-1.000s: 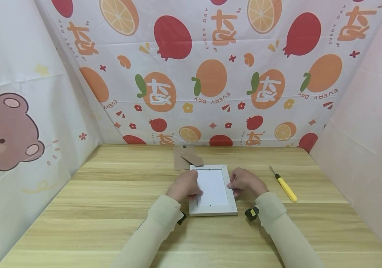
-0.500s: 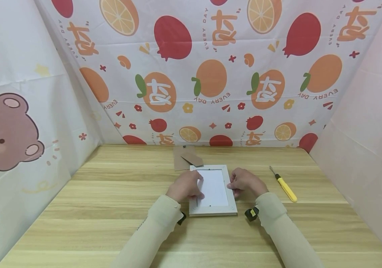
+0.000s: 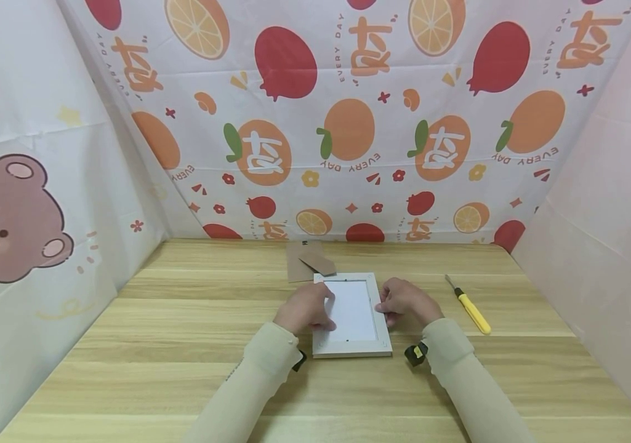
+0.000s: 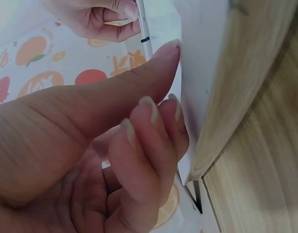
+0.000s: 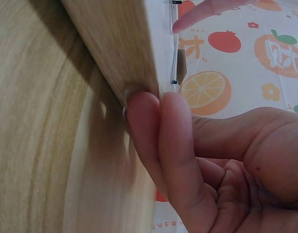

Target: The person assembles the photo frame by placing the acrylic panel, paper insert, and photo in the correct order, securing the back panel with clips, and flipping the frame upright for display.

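Observation:
A white picture frame (image 3: 353,348) lies back side up on the table, with a white sheet (image 3: 353,311) set inside its opening. At the frame's left side, my left hand (image 3: 305,306) reaches in with its thumb and index finger spread on the sheet. In the left wrist view, the thumb (image 4: 161,56) is straight while other fingers (image 4: 146,141) are bent beside the frame's edge. My right hand (image 3: 405,300) holds the right side of the frame, thumb on top. Its fingertips (image 5: 144,109) rest against the wooden outer edge in the right wrist view.
Behind the frame lie a brown backing board (image 3: 297,267) and a folded brown cardboard piece (image 3: 321,263) overlapping it. A yellow-handled screwdriver (image 3: 474,312) lies to the right on the wooden table (image 3: 204,344). Printed cloth walls (image 3: 348,80) enclose the back and sides.
The left index finger, bent in at first, has stretched forward over the sheet, apart from the thumb. The right hand and the frame have stayed in place.

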The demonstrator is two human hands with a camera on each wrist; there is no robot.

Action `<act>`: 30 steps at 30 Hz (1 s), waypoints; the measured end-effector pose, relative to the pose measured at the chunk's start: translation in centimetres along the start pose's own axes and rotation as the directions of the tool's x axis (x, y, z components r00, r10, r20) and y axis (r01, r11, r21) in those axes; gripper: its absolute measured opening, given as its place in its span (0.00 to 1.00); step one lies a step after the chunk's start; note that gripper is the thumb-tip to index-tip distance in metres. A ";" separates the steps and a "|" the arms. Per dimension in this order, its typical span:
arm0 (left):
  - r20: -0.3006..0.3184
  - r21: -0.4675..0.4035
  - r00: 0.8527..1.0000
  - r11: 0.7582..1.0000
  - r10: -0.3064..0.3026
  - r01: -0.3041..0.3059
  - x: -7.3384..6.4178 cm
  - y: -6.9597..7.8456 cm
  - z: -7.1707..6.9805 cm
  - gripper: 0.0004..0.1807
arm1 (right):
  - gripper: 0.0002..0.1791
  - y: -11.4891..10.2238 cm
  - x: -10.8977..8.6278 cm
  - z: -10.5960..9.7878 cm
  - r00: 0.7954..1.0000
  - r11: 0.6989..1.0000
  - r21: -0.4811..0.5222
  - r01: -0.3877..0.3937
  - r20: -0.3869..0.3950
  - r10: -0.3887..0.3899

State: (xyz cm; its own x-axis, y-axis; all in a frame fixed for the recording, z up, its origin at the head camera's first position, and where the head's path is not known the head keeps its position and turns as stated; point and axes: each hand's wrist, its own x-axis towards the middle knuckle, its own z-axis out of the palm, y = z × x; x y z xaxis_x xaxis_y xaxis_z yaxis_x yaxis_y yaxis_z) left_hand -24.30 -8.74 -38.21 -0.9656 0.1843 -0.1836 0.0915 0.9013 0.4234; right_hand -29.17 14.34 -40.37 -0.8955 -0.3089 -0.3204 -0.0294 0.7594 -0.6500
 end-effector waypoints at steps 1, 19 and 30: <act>0.002 0.000 1.000 1.000 -0.003 0.003 0.0 0.0 0.0 0.35 | 0.08 0.0 0.0 0.0 1.000 1.000 -0.002 0.002 -0.001 -0.002; -0.085 -0.167 0.996 0.986 -0.033 0.019 0.1 -1.5 -1.5 0.37 | 0.08 0.0 0.0 0.0 1.000 0.999 -0.037 -0.007 -0.009 0.007; 0.016 -0.124 0.997 0.989 -0.079 0.080 0.7 -2.7 -1.9 0.28 | 0.08 0.1 0.1 0.1 1.000 0.999 -0.037 -0.002 -0.006 0.002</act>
State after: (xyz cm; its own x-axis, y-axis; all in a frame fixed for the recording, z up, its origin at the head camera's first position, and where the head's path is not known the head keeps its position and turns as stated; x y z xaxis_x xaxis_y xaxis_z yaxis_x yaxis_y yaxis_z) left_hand -25.66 -11.77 -37.75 -0.9658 0.1186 -0.2307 -0.0173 0.8579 0.5136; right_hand -29.21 14.35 -40.49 -0.8984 -0.3036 -0.3174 -0.0437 0.7809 -0.6231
